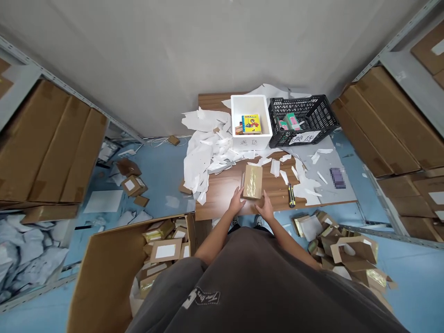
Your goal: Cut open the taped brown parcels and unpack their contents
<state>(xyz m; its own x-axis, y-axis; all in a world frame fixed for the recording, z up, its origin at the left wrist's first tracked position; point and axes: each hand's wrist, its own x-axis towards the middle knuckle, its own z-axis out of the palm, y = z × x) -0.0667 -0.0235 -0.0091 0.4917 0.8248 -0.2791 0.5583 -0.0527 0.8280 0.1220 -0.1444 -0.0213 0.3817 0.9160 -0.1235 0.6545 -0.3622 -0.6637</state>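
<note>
A small brown cardboard box [253, 181] with shiny clear tape down its top is at the front of the wooden table [222, 185]. My left hand [237, 201] grips its lower left corner, fingers curved against the side. At the lower right corner, my right hand [266, 207] holds the box with thumb and fingers around the edge. A yellow and black utility knife [291, 195] lies to the right of the box. Torn white paper scraps [275, 167] are scattered just beyond it.
A white bin [251, 142] with a yellow picture box [251, 124] and a black crate [305, 138] stand at the back. Crumpled paper [204, 152] covers the table's left. A large carton [107, 273] of parcels and opened boxes [350, 252] flank me. Shelves hold cartons [52, 143].
</note>
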